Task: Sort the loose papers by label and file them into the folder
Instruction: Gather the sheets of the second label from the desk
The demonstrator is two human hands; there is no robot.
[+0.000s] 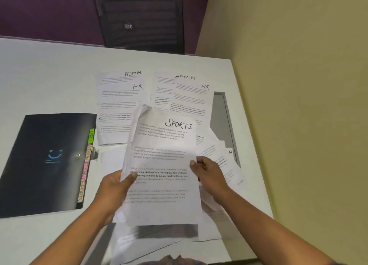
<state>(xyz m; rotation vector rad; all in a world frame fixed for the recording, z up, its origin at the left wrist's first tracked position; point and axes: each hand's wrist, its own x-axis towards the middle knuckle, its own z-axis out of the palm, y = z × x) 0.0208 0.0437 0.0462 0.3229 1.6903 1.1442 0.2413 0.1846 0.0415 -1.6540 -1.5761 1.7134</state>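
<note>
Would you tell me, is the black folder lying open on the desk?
No, the black folder lies shut, its cover over the coloured tabs.

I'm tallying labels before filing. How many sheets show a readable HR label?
2. One HR sheet lies right of the folder; the other HR sheet lies further right, near the table's edge. More may be hidden under the held stack.
</note>
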